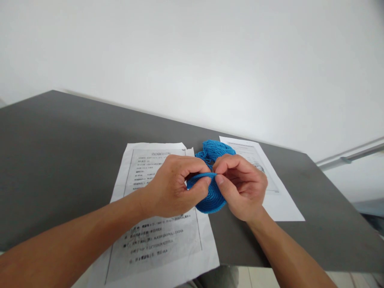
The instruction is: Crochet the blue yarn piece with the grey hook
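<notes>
A round blue crocheted piece [211, 200] with spiral rows hangs between my two hands above the table. My left hand [177, 186] pinches its upper edge between thumb and fingers. At the same edge, a little to the right, my right hand [241, 184] has thumb and forefinger pressed together. Whether a hook or only yarn is in that pinch is hidden. Just behind the hands lies a loose bundle of blue yarn [218, 148], with strands running toward the piece.
A printed sheet [162, 256] lies under my left forearm and overhangs the table's front edge. Another printed sheet [285, 204] lies to the right. The dark grey table [75, 132] meets a white wall [192, 60] at the back.
</notes>
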The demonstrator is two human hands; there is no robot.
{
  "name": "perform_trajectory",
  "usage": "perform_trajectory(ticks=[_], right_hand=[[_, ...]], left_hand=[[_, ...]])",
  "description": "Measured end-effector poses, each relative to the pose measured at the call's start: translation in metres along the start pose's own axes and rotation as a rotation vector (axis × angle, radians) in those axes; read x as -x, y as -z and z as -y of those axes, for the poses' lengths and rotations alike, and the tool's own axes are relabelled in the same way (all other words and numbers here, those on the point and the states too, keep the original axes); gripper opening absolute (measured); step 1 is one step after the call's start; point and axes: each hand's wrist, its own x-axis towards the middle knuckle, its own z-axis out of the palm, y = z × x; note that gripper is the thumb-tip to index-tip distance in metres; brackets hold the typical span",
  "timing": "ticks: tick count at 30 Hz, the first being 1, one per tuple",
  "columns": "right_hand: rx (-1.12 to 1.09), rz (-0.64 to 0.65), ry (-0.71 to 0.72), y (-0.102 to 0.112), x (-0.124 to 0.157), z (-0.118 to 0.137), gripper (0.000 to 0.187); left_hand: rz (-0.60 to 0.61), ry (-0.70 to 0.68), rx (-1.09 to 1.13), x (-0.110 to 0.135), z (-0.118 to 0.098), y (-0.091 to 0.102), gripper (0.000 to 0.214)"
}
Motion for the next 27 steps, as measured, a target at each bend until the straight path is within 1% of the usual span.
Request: perform_trajectory(ticks=[6,12,17,21,27], right_hand=[[0.010,0.004,-0.008,0.0002,0.0000,0.0011,0.015],[0.029,-0.036,-0.012,-0.0001,0.0006,-0.0010,0.016],[0.034,-0.032,-0.012,0.0003,0.0005,-0.0007,0.014],[0.043,-0.029,-0.023,0.0006,0.0006,0.0000,0.012],[0.013,-0.006,-0.019,0.0002,0.0002,-0.0007,0.014]], left_hand=[[-0.005,0.011,0.005,0.0003,0.0005,-0.0018,0.020],[-0.069,0.097,0.064,0.0004,-0.0002,-0.0035,0.018],[-0.105,0.050,0.071,0.0009,0.0020,-0.0055,0.018],[-0.089,0.048,0.040,0.0006,0.0008,-0.0036,0.019],[-0.076,0.025,0.018,0.0001,-0.0005,-0.0030,0.018]])
